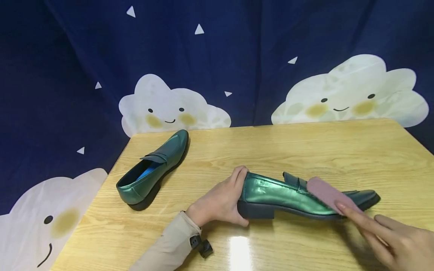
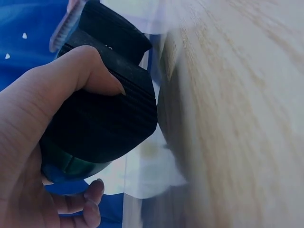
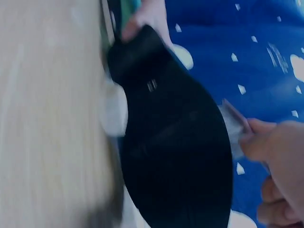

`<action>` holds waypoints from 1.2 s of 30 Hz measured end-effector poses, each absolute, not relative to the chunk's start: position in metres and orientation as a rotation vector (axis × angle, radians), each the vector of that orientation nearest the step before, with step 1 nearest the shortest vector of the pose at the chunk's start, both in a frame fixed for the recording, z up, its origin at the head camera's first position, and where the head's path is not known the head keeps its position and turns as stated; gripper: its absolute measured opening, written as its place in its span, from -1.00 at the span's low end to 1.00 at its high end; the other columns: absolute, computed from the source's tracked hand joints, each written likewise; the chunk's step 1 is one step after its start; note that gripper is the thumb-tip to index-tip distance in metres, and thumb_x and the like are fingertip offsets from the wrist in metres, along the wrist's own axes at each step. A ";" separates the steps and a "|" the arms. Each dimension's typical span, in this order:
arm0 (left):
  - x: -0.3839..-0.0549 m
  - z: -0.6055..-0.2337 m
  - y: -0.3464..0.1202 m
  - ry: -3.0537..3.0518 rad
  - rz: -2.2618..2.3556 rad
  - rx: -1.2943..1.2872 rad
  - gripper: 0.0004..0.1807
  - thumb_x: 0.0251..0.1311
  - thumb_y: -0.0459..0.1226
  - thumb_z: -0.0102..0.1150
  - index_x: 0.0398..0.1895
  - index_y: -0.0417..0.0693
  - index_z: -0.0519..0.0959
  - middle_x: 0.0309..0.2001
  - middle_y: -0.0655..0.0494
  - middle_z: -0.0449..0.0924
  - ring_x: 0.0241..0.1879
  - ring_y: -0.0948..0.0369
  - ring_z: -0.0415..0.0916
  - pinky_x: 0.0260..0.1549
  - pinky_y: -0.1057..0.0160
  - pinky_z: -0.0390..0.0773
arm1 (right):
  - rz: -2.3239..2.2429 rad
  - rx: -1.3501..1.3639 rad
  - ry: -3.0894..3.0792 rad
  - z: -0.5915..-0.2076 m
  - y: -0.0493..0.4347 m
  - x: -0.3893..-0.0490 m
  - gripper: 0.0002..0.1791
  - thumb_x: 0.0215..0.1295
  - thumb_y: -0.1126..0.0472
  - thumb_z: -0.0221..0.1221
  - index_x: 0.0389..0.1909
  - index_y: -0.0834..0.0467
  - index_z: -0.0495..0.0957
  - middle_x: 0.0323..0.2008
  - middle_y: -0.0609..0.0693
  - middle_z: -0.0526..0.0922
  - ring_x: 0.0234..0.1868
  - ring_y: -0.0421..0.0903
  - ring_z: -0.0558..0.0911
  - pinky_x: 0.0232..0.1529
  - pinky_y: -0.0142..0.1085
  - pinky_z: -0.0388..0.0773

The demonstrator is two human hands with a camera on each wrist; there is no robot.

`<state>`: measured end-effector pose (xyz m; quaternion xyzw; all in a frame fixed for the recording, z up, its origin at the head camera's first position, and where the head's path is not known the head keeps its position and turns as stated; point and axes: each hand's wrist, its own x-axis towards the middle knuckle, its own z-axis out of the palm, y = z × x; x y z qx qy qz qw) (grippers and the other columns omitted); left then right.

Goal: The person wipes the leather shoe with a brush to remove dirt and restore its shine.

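Observation:
A metallic green loafer (image 1: 288,197) with a black sole is held just above the table, its toe pointing right. My left hand (image 1: 225,197) grips it round the heel; in the left wrist view the thumb (image 2: 90,71) presses on the black heel (image 2: 114,109). My right hand (image 1: 393,235) holds a flat pink brush (image 1: 330,194) against the side of the loafer near the toe. In the right wrist view the black sole (image 3: 175,137) faces the camera, and the brush (image 3: 232,126) is partly hidden behind it.
The matching green loafer (image 1: 152,171) stands upright on the left of the wooden table (image 1: 237,146), blue lining visible inside. Behind hangs a dark blue curtain (image 1: 237,56) with white clouds and triangles. A small black device (image 1: 201,245) sits at the left cuff.

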<state>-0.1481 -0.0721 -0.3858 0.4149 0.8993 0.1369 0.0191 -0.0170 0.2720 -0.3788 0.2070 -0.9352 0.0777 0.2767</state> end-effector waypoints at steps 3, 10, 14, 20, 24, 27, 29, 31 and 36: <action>-0.149 -0.386 -0.074 2.783 0.426 1.288 0.46 -0.43 0.14 0.56 0.45 -0.30 -0.15 0.40 -0.22 -0.06 0.01 0.05 0.49 0.05 0.26 0.49 | 0.353 0.524 -2.375 -0.381 0.282 -0.027 -0.35 0.48 -0.23 -0.29 0.18 0.08 0.56 -0.72 -0.38 0.04 -0.69 -0.51 -0.04 -0.70 -0.60 -0.09; -0.151 -0.386 -0.076 2.762 0.433 1.294 0.44 -0.42 0.12 0.57 0.44 -0.29 -0.14 0.39 -0.21 -0.06 -0.04 0.06 0.50 0.02 0.25 0.51 | 0.248 0.531 -2.544 -0.385 0.265 -0.013 -0.43 0.45 -0.28 -0.22 0.30 -0.16 0.44 -0.68 -0.41 -0.02 -0.68 -0.49 -0.03 -0.67 -0.57 -0.04; -0.150 -0.387 -0.074 2.756 0.442 1.303 0.44 -0.43 0.12 0.57 0.44 -0.30 -0.14 0.39 -0.22 -0.06 -0.04 0.05 0.51 0.03 0.25 0.50 | 0.304 0.685 -2.534 -0.386 0.247 -0.006 -0.50 0.48 -0.21 -0.24 0.18 -0.19 0.56 -0.63 -0.46 -0.04 -0.66 -0.53 -0.04 -0.64 -0.64 -0.06; -0.150 -0.387 -0.071 2.775 0.449 1.294 0.46 -0.46 0.12 0.58 0.44 -0.30 -0.15 0.39 -0.23 -0.05 -0.03 0.04 0.51 0.02 0.25 0.51 | 0.254 0.564 -2.574 -0.383 0.261 -0.008 -0.46 0.46 -0.27 -0.28 0.25 -0.23 0.49 -0.69 -0.44 0.05 -0.68 -0.51 -0.02 -0.66 -0.58 -0.03; -0.152 -0.388 -0.070 2.788 0.441 1.307 0.47 -0.46 0.13 0.57 0.44 -0.30 -0.15 0.39 -0.23 -0.05 -0.02 0.04 0.50 0.01 0.25 0.52 | 0.415 0.417 -2.468 -0.384 0.283 -0.019 -0.36 0.45 -0.24 -0.23 0.22 0.07 0.53 -0.76 -0.33 0.30 -0.72 -0.54 0.04 -0.71 -0.59 0.01; -0.152 -0.387 -0.069 2.782 0.439 1.312 0.47 -0.46 0.14 0.57 0.45 -0.30 -0.15 0.39 -0.23 -0.05 0.00 0.03 0.50 0.04 0.24 0.50 | 0.643 0.370 -2.316 -0.390 0.293 -0.026 -0.43 0.49 -0.06 -0.13 0.09 0.33 0.55 -0.56 -0.49 0.50 -0.80 -0.54 0.03 -0.79 -0.60 0.02; -0.151 -0.387 -0.069 2.780 0.436 1.310 0.47 -0.45 0.15 0.57 0.45 -0.30 -0.15 0.39 -0.23 -0.04 0.02 0.02 0.49 0.06 0.24 0.49 | 0.707 0.356 -2.266 -0.392 0.296 -0.027 -0.48 0.49 0.01 -0.08 0.07 0.39 0.55 -0.33 -0.62 0.51 -0.83 -0.53 0.04 -0.81 -0.61 0.03; -0.151 -0.386 -0.070 2.785 0.429 1.308 0.47 -0.45 0.16 0.57 0.45 -0.30 -0.15 0.39 -0.23 -0.04 0.02 0.03 0.49 0.06 0.24 0.49 | 0.715 0.377 -2.270 -0.394 0.296 -0.027 -0.52 0.49 0.06 -0.06 0.09 0.38 0.53 -0.15 -0.64 0.48 -0.83 -0.54 0.06 -0.80 -0.61 0.04; -0.150 -0.385 -0.071 2.802 0.411 1.302 0.45 -0.45 0.16 0.56 0.44 -0.28 -0.13 0.38 -0.21 -0.02 -0.03 0.07 0.50 -0.01 0.24 0.53 | 0.523 0.413 -2.413 -0.386 0.285 -0.017 -0.50 0.48 -0.05 -0.08 0.16 0.21 0.54 -0.61 -0.28 0.60 -0.76 -0.57 0.04 -0.73 -0.61 0.01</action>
